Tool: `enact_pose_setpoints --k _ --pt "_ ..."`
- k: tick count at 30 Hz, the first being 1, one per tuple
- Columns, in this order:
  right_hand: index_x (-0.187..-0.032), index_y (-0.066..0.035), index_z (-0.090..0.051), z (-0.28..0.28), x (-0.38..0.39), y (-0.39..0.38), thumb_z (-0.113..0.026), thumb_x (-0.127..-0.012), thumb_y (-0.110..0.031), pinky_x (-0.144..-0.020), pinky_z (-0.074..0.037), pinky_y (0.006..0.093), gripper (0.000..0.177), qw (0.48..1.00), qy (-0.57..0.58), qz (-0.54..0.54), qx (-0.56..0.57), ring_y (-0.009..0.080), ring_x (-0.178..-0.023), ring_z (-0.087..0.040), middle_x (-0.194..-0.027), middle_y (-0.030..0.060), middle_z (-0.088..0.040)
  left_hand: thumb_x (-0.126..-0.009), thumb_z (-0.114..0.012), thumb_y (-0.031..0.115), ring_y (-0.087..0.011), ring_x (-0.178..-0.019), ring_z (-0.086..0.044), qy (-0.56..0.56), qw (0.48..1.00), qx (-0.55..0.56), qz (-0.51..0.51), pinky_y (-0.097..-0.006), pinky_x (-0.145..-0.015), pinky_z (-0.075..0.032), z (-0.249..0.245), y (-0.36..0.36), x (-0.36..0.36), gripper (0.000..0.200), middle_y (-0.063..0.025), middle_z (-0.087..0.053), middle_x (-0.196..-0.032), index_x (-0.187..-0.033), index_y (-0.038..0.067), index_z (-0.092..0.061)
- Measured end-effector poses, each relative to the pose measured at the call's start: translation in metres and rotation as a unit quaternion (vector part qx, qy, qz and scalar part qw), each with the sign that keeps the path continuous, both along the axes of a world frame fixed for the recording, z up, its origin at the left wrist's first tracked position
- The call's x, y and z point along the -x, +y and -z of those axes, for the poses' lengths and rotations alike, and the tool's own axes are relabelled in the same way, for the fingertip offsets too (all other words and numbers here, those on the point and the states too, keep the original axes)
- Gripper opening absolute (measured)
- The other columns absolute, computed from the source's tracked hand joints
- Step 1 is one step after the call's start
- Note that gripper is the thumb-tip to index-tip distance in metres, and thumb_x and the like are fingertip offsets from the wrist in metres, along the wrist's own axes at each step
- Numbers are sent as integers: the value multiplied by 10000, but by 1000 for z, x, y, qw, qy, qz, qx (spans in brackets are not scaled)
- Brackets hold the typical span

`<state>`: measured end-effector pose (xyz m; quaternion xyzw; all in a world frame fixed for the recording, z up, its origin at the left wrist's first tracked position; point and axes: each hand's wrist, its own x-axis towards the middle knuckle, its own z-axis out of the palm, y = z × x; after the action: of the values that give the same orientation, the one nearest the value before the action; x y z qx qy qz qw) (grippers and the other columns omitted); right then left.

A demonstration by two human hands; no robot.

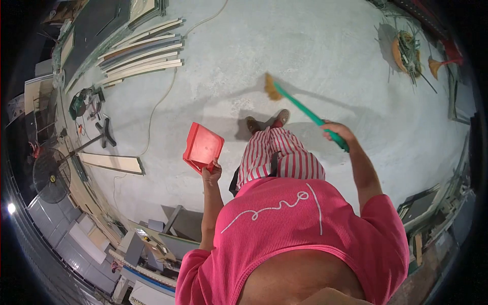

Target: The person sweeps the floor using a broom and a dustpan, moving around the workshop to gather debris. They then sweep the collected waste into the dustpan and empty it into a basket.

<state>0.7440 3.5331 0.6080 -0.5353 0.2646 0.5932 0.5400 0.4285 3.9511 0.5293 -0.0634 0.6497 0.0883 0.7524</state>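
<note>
My right hand (337, 130) is closed around the green handle of a hand broom (305, 109), which slants away up and to the left. Its tan bristles (272, 87) point at the floor just ahead of my shoes (268, 121). On the other side, my left hand (211, 173) grips a red dustpan (204, 145) by its handle end, with the pan's wide mouth facing forward. The dustpan's inside shows bare red plastic with a few dark specks.
Long wooden strips (145, 51) lie at the upper left. A standing fan (52, 176) and a plank (112, 162) are on the left, with a cable (152, 114) along the floor. A basket of scraps (406, 53) sits at the upper right near an orange broom (436, 66).
</note>
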Motion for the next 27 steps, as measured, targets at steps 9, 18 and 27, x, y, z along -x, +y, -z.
enact_pose_setpoints --k 9,18,27 --pt "-1197 -135 -245 -33 -29 -57 -507 -717 -178 -387 -326 187 548 987 -83 -71 117 61 -445 -372 -574 6 -402 -725 -306 193 -175 -576 -532 -48 998 15 26 -267 -524 -423 -10 -8 -57 388 -152 -559 -809 -1024 -34 -403" --pt "-1136 -140 -291 -22 51 -52 -476 -750 -161 -375 -365 207 429 981 35 -180 65 78 -443 -402 -572 12 -412 -738 -282 217 -180 -594 -534 -102 989 8 105 -275 -537 -430 19 -11 -63 388 -147 -558 -805 -1008 -29 -413" --pt "-1075 -79 -347 2 2 -174 -489 -728 -174 -401 -399 246 387 975 -78 -88 190 106 -458 -436 -595 38 -436 -740 -269 226 -187 -587 -537 -57 995 16 75 -266 -521 -434 19 -30 -53 400 -166 -553 -791 -1013 -34 -402"
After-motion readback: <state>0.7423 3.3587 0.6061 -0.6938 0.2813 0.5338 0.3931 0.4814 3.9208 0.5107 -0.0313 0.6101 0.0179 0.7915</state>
